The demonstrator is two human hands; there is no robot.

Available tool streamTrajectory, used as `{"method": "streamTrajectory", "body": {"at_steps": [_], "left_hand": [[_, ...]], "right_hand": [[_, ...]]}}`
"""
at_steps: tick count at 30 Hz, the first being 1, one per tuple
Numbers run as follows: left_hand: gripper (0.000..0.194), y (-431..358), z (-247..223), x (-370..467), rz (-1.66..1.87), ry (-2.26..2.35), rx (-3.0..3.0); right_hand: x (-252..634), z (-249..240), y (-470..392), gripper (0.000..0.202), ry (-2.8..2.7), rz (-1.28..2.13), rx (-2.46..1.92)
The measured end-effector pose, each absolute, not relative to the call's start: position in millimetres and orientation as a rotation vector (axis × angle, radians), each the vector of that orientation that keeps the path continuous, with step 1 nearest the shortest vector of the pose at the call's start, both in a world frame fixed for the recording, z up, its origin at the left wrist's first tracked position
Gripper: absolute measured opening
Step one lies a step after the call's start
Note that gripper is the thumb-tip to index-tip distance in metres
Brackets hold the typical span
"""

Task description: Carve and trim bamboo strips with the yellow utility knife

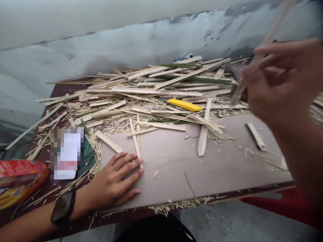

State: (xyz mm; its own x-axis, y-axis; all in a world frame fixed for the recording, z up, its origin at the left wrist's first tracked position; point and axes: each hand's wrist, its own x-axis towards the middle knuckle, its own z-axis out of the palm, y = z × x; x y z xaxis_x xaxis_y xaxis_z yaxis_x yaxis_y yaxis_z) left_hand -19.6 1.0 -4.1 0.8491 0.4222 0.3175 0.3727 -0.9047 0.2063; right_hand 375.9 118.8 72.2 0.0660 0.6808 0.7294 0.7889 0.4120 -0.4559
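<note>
My left hand [121,179] lies spread on the grey board [171,168], its fingertips by the lower ends of thin pale strips [135,141]. Raised at the right, my right hand [282,77] is closed around a long pale strip [274,30], blurred by motion. Behind the board is a heap of pale and green split strips [156,90]. A yellow cutter [184,105] lies on the heap. One wider strip [203,141] rests on the board, and a short green-edged piece [256,137] lies farther right.
A phone [69,151] with a blurred screen lies at the left, beside a red and orange packet [21,181]. Fine shavings [174,205] line the board's front edge. A stained wall [126,43] stands behind the table. Something red [287,203] is below at the right.
</note>
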Motion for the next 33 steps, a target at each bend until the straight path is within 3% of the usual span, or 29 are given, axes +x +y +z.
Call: {"method": "streamTrajectory", "body": {"at_steps": [3, 7, 22, 33], "left_hand": [[0.041, 1.5, -3.7, -19.4, 0.572, 0.582, 2.906], [0.040, 1.9, -3.7, -19.4, 0.610, 0.512, 2.947], [0.042, 0.6, -9.2, -20.2, 0.611, 0.442, 2.937], [0.037, -0.5, -2.6, -19.6, 0.693, 0.435, 2.903]], "right_hand": [[300.8, 63.2, 63.8, 0.015, -2.108, 0.434, -1.003], [238.4, 29.9, 32.1, 0.015, -2.264, 0.648, -0.824], [234.9, -9.9, 84.6, 0.034, -2.382, 0.390, -0.896], [247.0, -9.1, 80.8, 0.032, -2.541, 0.447, -0.506]]}}
